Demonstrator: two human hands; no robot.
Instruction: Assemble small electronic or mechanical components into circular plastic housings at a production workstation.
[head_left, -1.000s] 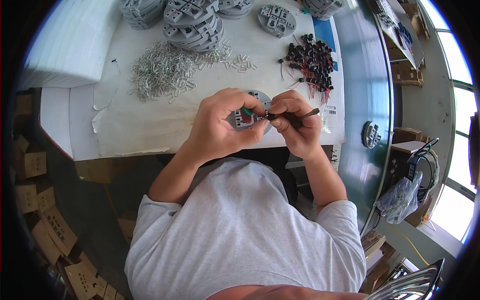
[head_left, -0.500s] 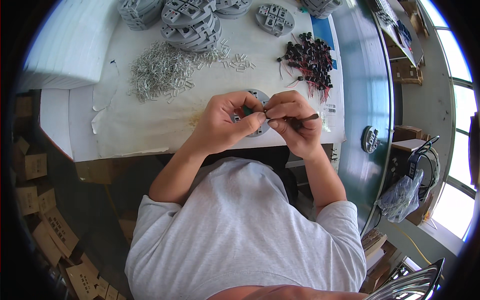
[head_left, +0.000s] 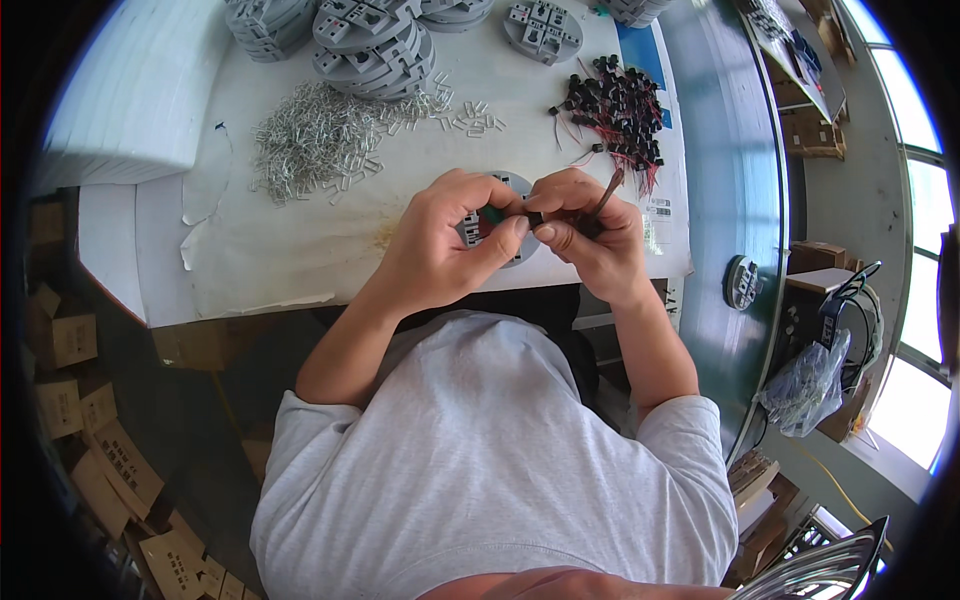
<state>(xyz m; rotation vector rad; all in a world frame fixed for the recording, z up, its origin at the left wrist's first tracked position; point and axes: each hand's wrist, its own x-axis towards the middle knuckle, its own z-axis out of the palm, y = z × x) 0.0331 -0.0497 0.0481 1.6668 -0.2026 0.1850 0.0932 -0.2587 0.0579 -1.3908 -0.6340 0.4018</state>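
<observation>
- the left hand (head_left: pixel 450 235) and the right hand (head_left: pixel 597 243) are meeting fingertip to fingertip near the front edge of the table (head_left: pixel 290 265), probably because fine work is calling for support from both sides.
- a small black part (head_left: pixel 535 218) is sitting between them; the right thumb and fingers are pinching it, while the left thumb and forefinger are pressing together at its left end. which hand is bearing more of the grip, one cannot tell.
- a thin brown tool (head_left: pixel 610 192) is slanting up out of the right hand behind the fingers, seemingly tucked there so that the fingertips are staying free.
- a green thing (head_left: pixel 490 213) is showing beneath the left forefinger; whether it is being held or is lying below, one cannot tell.
- a grey disc (head_left: pixel 514 184) is lying under the hands, partly hidden, presumably placed there so that the part and the disc are sharing one working spot.
- a heap of metal clips (head_left: pixel 320 135) is spreading at the left and a pile of black wired pieces (head_left: pixel 615 110) at the right, both apparently standing within reach.
- stacked grey discs (head_left: pixel 375 75) are occupying the far side, likely leaving the near side for handwork.
</observation>
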